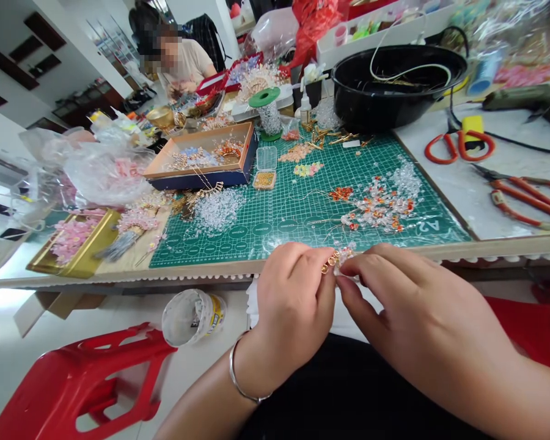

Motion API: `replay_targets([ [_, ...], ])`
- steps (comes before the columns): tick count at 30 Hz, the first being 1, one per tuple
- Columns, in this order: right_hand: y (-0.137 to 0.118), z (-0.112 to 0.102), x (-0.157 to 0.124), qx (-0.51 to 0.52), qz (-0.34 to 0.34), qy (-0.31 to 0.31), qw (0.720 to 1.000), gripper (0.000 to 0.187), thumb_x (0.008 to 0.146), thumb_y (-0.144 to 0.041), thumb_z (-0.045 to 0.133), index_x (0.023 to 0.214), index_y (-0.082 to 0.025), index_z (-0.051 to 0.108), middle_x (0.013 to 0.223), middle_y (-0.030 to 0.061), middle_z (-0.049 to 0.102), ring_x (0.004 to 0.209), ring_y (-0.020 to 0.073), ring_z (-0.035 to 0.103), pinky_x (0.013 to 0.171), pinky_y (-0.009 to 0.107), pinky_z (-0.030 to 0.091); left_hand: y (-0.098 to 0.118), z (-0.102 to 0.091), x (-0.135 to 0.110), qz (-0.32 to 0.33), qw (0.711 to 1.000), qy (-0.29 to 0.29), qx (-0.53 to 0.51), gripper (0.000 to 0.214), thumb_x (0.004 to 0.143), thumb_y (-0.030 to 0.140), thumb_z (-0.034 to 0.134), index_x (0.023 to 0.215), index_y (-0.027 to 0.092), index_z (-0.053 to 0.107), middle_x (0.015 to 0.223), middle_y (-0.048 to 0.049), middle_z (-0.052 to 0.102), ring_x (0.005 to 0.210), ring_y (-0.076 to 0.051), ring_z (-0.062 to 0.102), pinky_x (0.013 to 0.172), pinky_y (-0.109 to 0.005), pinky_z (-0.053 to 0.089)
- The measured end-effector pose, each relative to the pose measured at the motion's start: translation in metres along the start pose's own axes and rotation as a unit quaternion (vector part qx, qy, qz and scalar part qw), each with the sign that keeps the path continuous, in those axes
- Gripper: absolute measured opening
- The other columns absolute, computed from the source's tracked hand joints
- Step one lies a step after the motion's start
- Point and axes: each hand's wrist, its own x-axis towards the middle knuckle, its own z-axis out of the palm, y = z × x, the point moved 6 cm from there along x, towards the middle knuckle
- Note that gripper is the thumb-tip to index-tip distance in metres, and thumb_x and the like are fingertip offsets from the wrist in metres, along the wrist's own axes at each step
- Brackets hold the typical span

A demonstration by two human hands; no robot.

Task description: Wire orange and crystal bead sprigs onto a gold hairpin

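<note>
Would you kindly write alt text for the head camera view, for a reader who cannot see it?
Two bare hands, left hand and right hand, pinch a small beaded gold-wire piece together at the near edge of a craft table. Beyond lies a green cutting mat strewn with beads, with red-handled scissors to the right and another person seated at the far end.

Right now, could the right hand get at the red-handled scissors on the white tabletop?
Probably yes. The right hand sits at the table's near edge, pinching a small beaded piece together with the left hand. The scissors lie in the open, nothing over them, but the piece occupies its fingers.
</note>
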Motion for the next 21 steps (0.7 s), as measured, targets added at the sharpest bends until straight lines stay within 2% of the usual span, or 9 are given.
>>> replay_targets([
  [4,-0.003,0.0017,0.0059,-0.033,-0.02,0.014,0.999,0.016,0.097,-0.013,0.053,0.083,-0.02,0.056,0.072,0.0031,0.056,0.066,0.0212,0.051,0.063,0.035,0.037,-0.0003,0.0016,0.0,0.002,1.0,-0.002,0.009,0.015,0.097,0.011,0.058,0.106,0.016,0.069,0.092,-0.0057,0.07,0.084,-0.018,0.062,0.076,-0.033,0.051],
  [8,-0.002,0.0024,0.0058,-0.036,-0.02,0.019,0.999,0.014,0.097,-0.015,0.053,0.086,-0.021,0.056,0.075,0.0038,0.058,0.069,0.0219,0.053,0.064,0.035,0.038,-0.0034,0.0021,0.0003,-0.008,1.0,-0.008,0.02,0.015,0.098,0.012,0.056,0.106,0.017,0.068,0.091,-0.0054,0.069,0.084,-0.018,0.062,0.076,-0.033,0.05],
  [13,-0.0019,0.0077,0.0046,-0.065,-0.034,-0.003,0.997,0.009,0.095,-0.014,0.058,0.088,-0.019,0.057,0.083,0.0085,0.06,0.077,0.025,0.056,0.067,0.037,0.04,-0.0063,0.0036,0.0018,-0.016,1.0,-0.016,0.009,0.014,0.099,0.012,0.056,0.105,0.018,0.067,0.092,-0.0051,0.068,0.085,-0.018,0.062,0.076,-0.033,0.049],
  [16,-0.0024,0.0051,0.0051,-0.048,-0.046,0.016,0.998,0.014,0.093,-0.008,0.058,0.085,-0.02,0.056,0.084,0.0088,0.061,0.076,0.0237,0.055,0.069,0.037,0.042,-0.0057,0.0035,0.0024,-0.018,1.0,-0.014,0.005,0.012,0.098,0.012,0.058,0.103,0.017,0.067,0.091,-0.0049,0.068,0.084,-0.018,0.061,0.075,-0.033,0.049],
  [21,0.0016,-0.0008,0.0078,-0.025,-0.036,0.032,0.999,0.017,0.099,-0.013,0.056,0.083,-0.018,0.059,0.088,0.0116,0.067,0.076,0.0232,0.057,0.068,0.036,0.041,-0.004,0.0039,0.0022,-0.018,1.0,-0.017,-0.003,0.012,0.097,0.012,0.058,0.103,0.018,0.067,0.092,-0.0059,0.069,0.085,-0.018,0.061,0.076,-0.034,0.049],
])
